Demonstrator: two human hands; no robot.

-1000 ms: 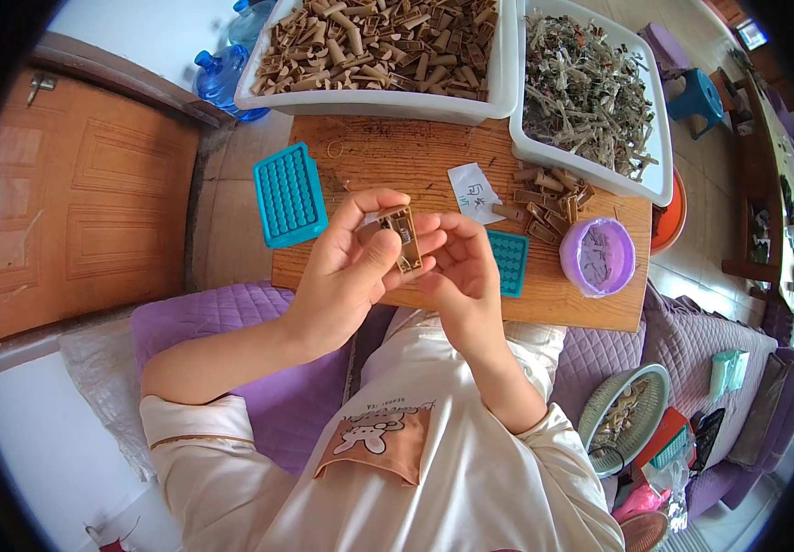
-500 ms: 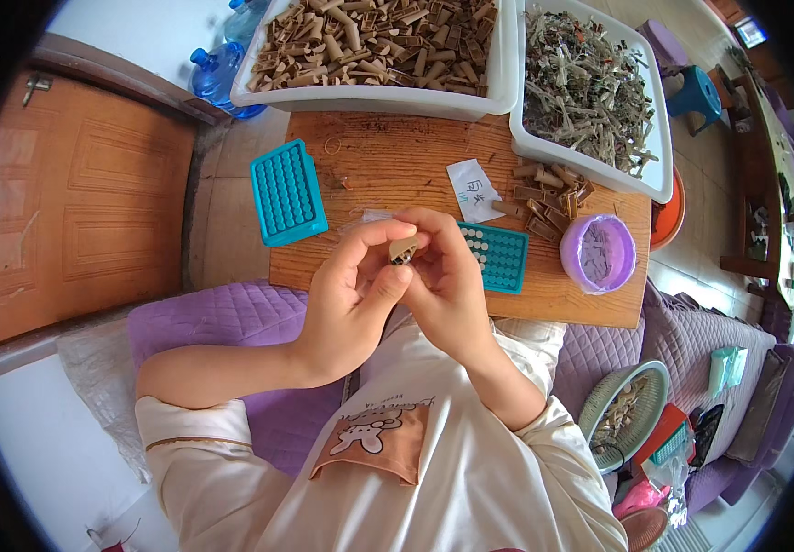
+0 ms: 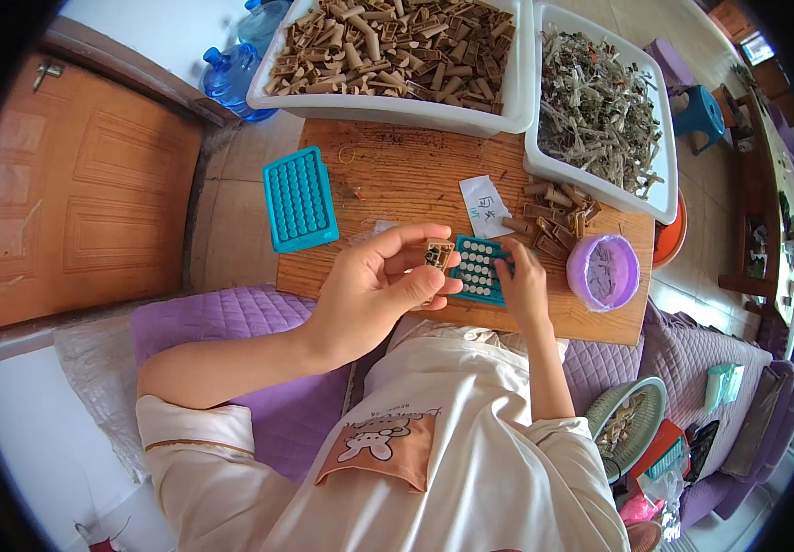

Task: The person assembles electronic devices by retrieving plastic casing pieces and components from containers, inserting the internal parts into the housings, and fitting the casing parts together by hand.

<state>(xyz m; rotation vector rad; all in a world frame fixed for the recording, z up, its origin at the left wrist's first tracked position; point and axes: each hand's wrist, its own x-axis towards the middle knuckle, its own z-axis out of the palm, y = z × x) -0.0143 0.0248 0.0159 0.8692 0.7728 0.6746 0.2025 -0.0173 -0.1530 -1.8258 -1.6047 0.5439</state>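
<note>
My left hand (image 3: 374, 281) is raised over the near table edge, its fingers closed around a small tan plastic casing (image 3: 437, 255) whose hollow side, with dark and metallic bits inside, faces up. My right hand (image 3: 525, 283) is at the right side of a teal tray (image 3: 479, 292), thumb and fingers bent together over its edge. Rows of small white round pieces (image 3: 478, 259) sit in that tray. Whether a piece is between the right fingertips is too small to make out.
Beyond the tray lie a handwritten paper slip (image 3: 482, 207), several loose tan casings (image 3: 558, 216) and a purple tub (image 3: 603, 273). A second teal tray (image 3: 300, 199) rests at the table's left. Two white bins (image 3: 388, 106) (image 3: 599, 189) full of parts stand along the far edge.
My right hand has left the casing and moved right and down to the teal tray. The left hand keeps the casing, now turned with its hollow side showing. The view has shifted slightly.
</note>
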